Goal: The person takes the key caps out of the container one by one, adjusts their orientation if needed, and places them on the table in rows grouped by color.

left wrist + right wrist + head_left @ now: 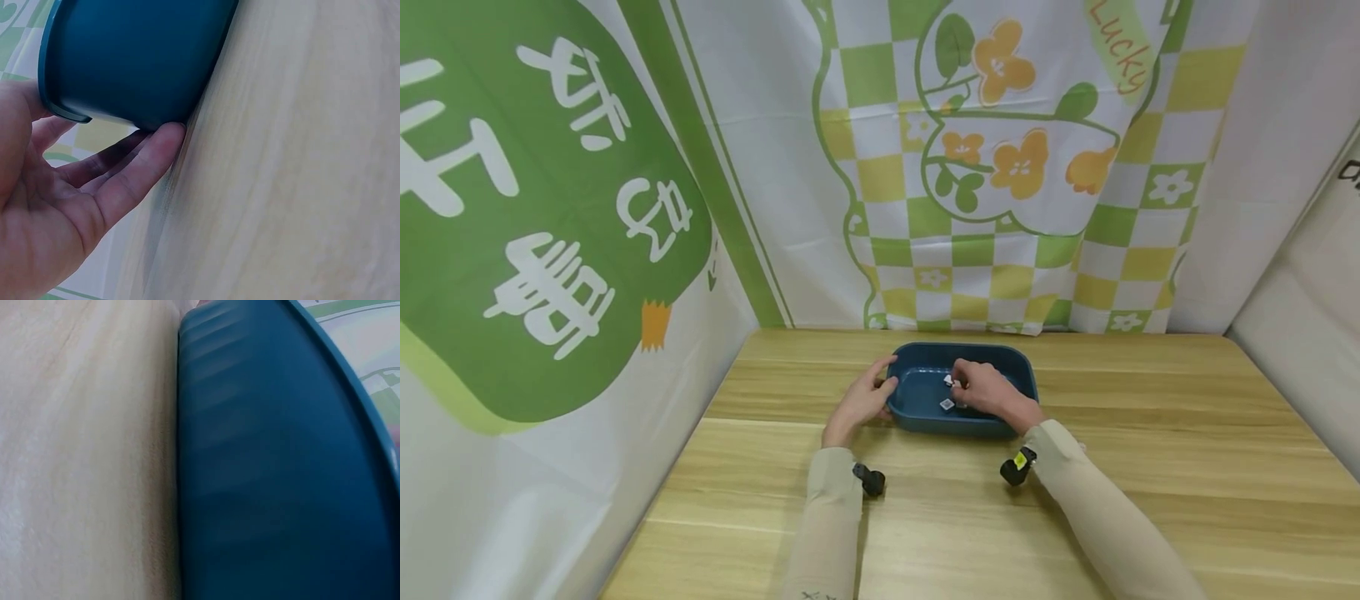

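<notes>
A dark blue rectangular basin (917,425) with rounded corners stands on the wooden table. My left hand (862,400) holds its left end. In the left wrist view, that hand's fingers (134,181) lie against the lower outside wall of the basin (137,62), with part of the hand up at the rim. My right hand (992,390) reaches inside the basin, thumb and fingertips pinching a small white piece (949,380). Just below it on the basin floor lies a small white square piece (947,405) with a grey marking. The right wrist view shows only the ribbed outer wall (250,456), not the fingers.
The pale wooden table (925,525) extends in front of the basin and to both sides. Behind hangs a green and yellow checked cloth (970,275); another green and white cloth (550,217) covers the left side. A small black camera sits on each wrist.
</notes>
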A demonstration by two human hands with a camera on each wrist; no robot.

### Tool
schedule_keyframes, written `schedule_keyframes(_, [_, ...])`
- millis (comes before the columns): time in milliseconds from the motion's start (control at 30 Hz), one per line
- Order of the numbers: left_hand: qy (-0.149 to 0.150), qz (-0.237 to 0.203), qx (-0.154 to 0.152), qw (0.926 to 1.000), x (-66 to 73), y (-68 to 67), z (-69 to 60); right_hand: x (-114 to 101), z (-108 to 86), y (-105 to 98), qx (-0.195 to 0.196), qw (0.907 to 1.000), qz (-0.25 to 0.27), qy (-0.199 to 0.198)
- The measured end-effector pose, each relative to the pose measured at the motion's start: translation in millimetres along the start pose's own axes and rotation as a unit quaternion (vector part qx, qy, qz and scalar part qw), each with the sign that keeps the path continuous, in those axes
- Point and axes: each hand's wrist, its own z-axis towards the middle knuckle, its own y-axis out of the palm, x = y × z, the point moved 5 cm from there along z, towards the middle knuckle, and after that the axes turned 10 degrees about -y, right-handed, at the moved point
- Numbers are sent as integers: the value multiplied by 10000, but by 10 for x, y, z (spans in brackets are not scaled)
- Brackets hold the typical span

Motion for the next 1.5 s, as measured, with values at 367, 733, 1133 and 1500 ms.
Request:
schedule_keyframes(367, [-57,-62,0,10000,-18,2,14,-86,-92,-102,162,9998,71,-93])
schedule_keyframes(733, [-53,-63,41,10000,-14,0,2,-180,-231,-241,379,9991,-98,-166])
schedule_keyframes(1133, [-83,-27,49,10000,0,-5,0,-218,-448,-401,535,9978,-222,-310])
schedule_keyframes(1500, [-75,66,102,9999,9,-4,-21,-149,-690,-487,475,9979,-183,-400])
